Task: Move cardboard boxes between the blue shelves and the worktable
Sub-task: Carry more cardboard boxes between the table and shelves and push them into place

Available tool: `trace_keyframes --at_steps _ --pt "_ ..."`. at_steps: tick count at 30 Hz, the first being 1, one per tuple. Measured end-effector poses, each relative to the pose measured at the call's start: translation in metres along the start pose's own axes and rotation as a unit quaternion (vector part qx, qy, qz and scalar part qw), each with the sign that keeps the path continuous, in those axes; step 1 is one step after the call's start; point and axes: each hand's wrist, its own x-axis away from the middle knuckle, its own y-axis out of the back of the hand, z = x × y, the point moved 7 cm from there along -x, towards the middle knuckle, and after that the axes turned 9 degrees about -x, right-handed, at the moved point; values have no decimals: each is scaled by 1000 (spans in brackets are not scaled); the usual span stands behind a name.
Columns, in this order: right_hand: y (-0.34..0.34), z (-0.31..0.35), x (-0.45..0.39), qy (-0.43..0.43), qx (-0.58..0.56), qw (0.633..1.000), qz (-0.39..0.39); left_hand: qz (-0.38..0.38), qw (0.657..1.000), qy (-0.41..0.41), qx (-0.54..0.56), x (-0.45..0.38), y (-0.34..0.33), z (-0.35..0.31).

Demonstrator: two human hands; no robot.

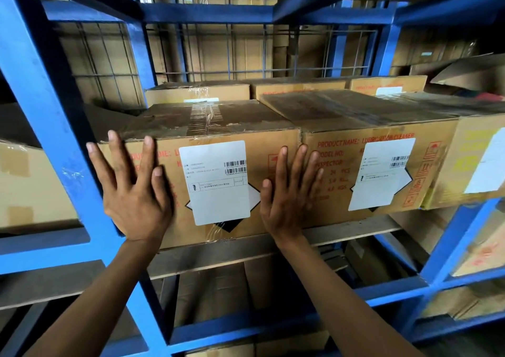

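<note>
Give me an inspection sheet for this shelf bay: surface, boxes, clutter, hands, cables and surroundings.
Surface: worn wooden shelf board in the blue steel shelf frame; worktable not in view.
Job's things: taped brown cardboard box with white barcode label at the shelf front, touching the neighbouring brown cardboard box printed in red; more boxes behind.
Clutter: torn open carton at upper right.
Hands: left hand and right hand both flat, fingers spread, against the labelled box's front; nothing gripped.
Cables: nothing seen.
Surroundings: wire mesh back panel, boxes on lower and side shelves.
</note>
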Motion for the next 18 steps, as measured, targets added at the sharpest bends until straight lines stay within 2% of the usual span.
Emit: trace_keyframes --at_steps 11,18 --pt "13 -2 1 12 -33 994 106 52 998 19 8 0 5 1" --pt "23 -6 1 29 -28 986 165 156 987 45 2 18 13 -1"
